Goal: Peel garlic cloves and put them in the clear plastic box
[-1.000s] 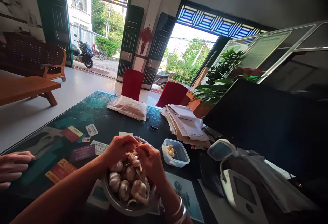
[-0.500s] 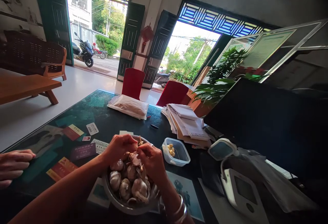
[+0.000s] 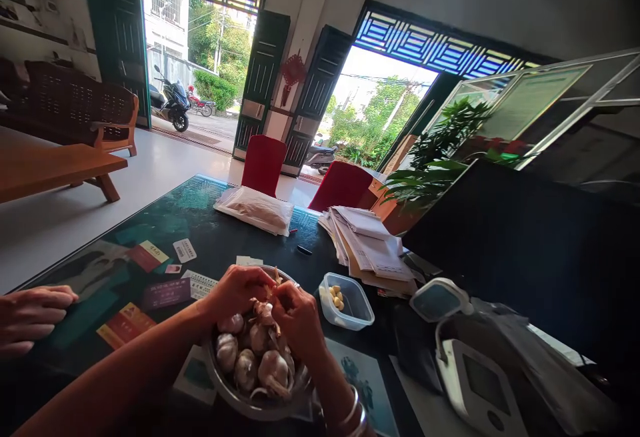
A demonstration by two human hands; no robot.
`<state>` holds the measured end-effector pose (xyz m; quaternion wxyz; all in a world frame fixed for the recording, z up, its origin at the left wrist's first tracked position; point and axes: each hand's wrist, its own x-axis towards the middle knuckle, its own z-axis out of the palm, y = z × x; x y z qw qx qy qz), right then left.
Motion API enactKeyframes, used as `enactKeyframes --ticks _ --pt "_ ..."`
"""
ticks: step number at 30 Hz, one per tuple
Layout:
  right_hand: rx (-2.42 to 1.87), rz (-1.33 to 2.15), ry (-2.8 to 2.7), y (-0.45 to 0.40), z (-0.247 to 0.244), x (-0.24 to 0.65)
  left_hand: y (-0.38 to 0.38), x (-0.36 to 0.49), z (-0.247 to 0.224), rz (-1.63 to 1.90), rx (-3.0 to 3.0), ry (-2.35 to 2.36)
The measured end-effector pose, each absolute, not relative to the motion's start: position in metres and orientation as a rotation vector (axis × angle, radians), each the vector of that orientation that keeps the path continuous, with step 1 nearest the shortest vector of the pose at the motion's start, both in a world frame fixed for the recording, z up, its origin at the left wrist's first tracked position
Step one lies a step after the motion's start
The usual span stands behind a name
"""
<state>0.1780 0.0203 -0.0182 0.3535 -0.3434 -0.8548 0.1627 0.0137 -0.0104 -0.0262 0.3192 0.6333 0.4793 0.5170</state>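
Garlic clove (image 3: 270, 292) pinched between left hand (image 3: 235, 293), right hand (image 3: 296, 317); axis unclear.

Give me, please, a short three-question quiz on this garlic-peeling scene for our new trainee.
1. True or false: the metal bowl holds whole garlic bulbs.
2. What lies in the clear plastic container? A. peeled cloves B. coins C. rice
3. Where do the left hand and right hand meet?

Key:
1. True.
2. A; the peeled cloves are few and yellowish.
3. Above the bowl's far side, pinching a papery garlic piece between them.
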Motion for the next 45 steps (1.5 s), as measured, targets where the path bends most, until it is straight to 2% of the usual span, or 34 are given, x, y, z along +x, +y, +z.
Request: enactKeyframes --ticks 20,45 --pt "-0.798 0.451 -2.217 0.0171 -0.0157 0.1767 -0.0078 0.0136 -0.0294 1.237 1.977 1.269" --pt "-1.04 0.396 -2.074 0.0241 -0.0117 0.1808 -0.0092 0.0086 -0.0255 1.281 1.962 1.207"
